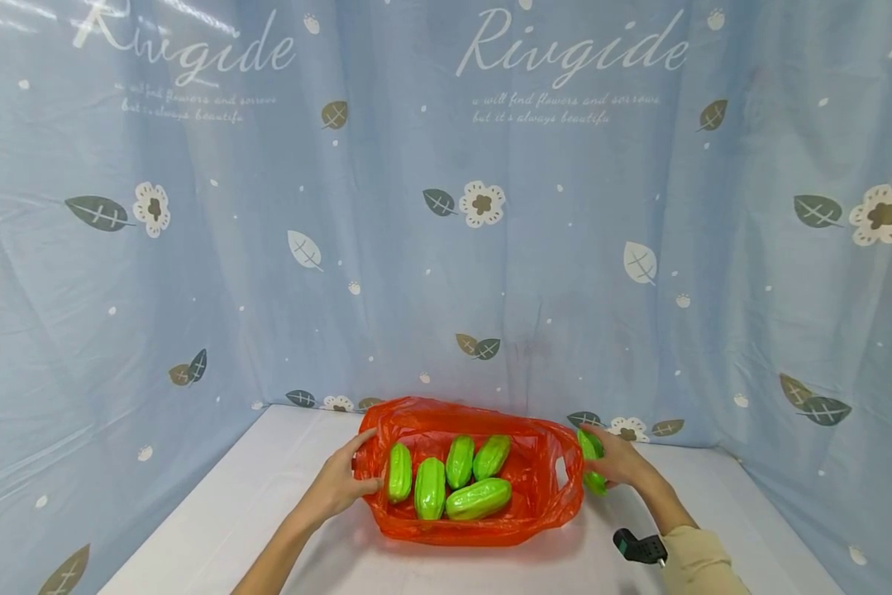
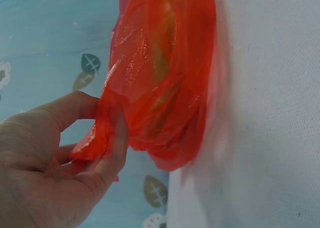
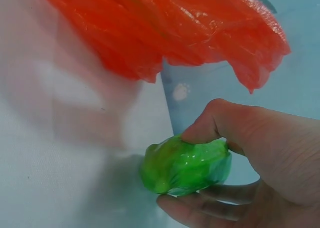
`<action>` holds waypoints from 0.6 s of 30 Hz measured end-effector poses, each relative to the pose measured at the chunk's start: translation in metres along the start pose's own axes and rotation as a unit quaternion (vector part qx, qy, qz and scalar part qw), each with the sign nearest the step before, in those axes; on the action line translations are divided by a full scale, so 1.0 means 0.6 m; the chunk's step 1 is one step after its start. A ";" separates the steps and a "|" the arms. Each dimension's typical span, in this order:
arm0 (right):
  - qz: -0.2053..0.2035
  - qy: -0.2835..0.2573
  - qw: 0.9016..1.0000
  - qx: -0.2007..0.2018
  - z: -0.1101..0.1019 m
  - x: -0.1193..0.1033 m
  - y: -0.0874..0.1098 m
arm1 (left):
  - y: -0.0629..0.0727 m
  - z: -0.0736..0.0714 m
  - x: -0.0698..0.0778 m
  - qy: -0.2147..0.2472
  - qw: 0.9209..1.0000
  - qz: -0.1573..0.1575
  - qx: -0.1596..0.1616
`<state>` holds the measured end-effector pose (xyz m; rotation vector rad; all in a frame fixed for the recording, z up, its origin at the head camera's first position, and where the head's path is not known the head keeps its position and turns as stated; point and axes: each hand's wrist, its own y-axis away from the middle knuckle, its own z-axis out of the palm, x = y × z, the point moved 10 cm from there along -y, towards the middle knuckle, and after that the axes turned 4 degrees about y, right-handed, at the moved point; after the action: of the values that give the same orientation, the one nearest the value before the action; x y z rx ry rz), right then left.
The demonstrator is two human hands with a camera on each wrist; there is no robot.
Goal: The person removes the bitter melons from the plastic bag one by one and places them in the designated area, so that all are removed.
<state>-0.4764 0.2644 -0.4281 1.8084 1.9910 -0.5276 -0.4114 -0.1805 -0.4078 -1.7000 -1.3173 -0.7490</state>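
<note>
Patterned blue curtain (image 1: 401, 273) behind white tabletop (image 1: 758, 529). Black object (image 1: 639, 547) beside right sleeve (image 1: 702, 562). Red plastic bag (image 1: 446, 533), mouth spread, contains five green fruits (image 1: 430, 487). Bag's right wall stands between these and held green fruit (image 3: 185, 165), located outside, just beside bag. Held fruit's long axis runs roughly near-to-far, slightly slanted. Hands: left hand (image 1: 334, 483) pinches bag's left edge; right hand (image 1: 620, 463) grips held fruit, thumb opposing fingers; tabletop contact unclear.

2 bare hands (image 1: 337, 483) (image 1: 617, 459); beige sleeve (image 1: 702, 562) on right forearm (image 1: 657, 496); black device (image 1: 641, 548) beside sleeve.
</note>
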 end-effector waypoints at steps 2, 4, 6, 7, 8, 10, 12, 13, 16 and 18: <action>0.000 0.003 1.000 0.000 0.001 0.000 -0.001 | 0.000 0.000 0.001 -0.002 1.000 0.001 0.000; -0.001 0.006 1.000 -0.001 0.003 0.002 -0.002 | 0.000 0.000 0.001 -0.002 1.000 0.001 0.000; 0.002 0.008 1.000 -0.003 0.005 0.005 -0.003 | 0.000 0.000 0.001 0.000 1.000 0.000 -0.001; 0.003 0.009 1.000 -0.004 0.007 0.007 -0.004 | 0.000 0.001 0.001 0.002 1.000 -0.001 -0.002; 0.003 0.010 1.000 -0.005 0.008 0.009 -0.005 | 0.000 0.001 0.001 0.003 1.000 -0.002 -0.002; 0.008 0.009 1.000 -0.007 0.011 0.013 -0.007 | 0.000 0.001 0.001 0.004 1.000 -0.002 -0.002; 0.009 0.011 1.000 -0.008 0.014 0.016 -0.008 | 0.000 0.001 0.000 0.004 1.000 -0.002 -0.002; 0.010 0.010 1.000 -0.008 0.015 0.017 -0.009 | 0.000 0.001 0.000 0.003 1.000 -0.002 -0.001; 0.009 0.010 1.000 -0.009 0.017 0.019 -0.011 | 0.000 0.001 -0.001 0.000 1.000 -0.003 0.000; 0.007 0.007 1.000 -0.008 0.017 0.018 -0.011 | 0.000 0.001 -0.002 -0.001 1.000 -0.005 0.000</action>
<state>-0.4838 0.2675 -0.4424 1.8212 1.9842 -0.4943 -0.4118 -0.1805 -0.4091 -1.6967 -1.3288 -0.7535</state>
